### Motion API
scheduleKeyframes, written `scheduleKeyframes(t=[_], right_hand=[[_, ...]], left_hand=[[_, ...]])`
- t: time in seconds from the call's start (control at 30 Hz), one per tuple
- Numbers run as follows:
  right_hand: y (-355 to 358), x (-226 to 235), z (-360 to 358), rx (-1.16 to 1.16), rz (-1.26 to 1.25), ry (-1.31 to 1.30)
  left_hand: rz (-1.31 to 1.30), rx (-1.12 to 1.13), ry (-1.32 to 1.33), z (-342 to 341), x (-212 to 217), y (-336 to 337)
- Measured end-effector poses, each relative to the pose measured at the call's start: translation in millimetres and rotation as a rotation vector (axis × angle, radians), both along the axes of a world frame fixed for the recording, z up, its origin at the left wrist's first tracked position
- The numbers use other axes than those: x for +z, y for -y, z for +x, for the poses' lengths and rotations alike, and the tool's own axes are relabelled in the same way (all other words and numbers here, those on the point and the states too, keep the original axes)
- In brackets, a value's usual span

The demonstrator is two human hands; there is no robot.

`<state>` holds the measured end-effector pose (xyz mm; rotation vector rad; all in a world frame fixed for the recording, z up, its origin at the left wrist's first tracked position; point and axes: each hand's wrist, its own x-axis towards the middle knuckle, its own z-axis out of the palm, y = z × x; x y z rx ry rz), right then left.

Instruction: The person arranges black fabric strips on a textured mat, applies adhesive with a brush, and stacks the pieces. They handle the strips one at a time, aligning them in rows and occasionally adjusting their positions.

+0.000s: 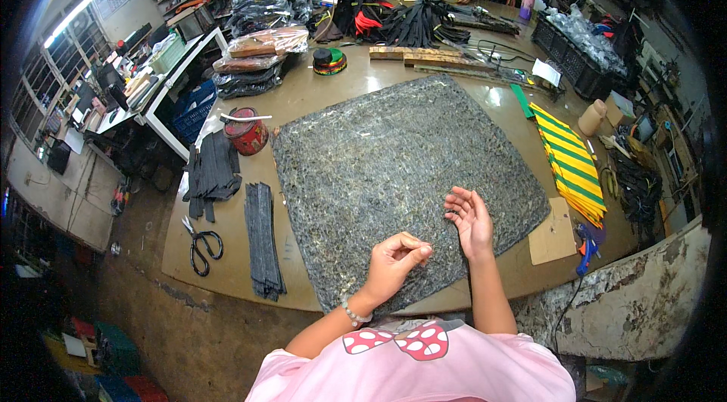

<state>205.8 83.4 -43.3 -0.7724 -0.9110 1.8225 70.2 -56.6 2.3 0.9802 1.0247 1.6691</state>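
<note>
The left hand [399, 257] is pinched closed at the fingertips; whether anything small is held there cannot be told. The right hand [471, 224] is loosely opened, with nothing grasped. Below them, a grey felt sheet [401, 152] is spread across the table [227, 273]. It can be judged light, soft, bendable and hardly slippery, best gripped by two opposite edges.

Super rough, matt, felt-looking mat [401, 182] on a pretty glossy tabletop [363, 82]
Scuffed metal-looking can [250, 137], wood planks [432, 58], dull cloth-like strips [262, 243], shiny plasticky-handled scissors [198, 235], plus matt cardboard [552, 235] and some crinkly clear plastic [581, 35].
</note>
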Motion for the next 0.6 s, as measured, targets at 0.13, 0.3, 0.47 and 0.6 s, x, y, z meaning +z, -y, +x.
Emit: scheduleKeyframes(t=[0.13,0.3,0.47,0.6], right_hand=[[2.2,1.8,-2.5,0.035,0.059,0.056],[5.9,2.1,-7.5,0.107,0.062,0.108],[8.3,1.8,-11.1,0.191,0.136,0.180],[9.6,3.2,-11.4,0.194,0.150,0.195]], left_hand=[[-0.027,0.056,0.182,-4.4,-9.7,0.9],[-0.021,-0.006,0.176,-10.8,-16.8,-0.7],[-0.071,-0.001,0.130,-12.9,-16.9,-7.4],[-0.075,0.060,-0.153,-9.0,-13.1,-7.6]])
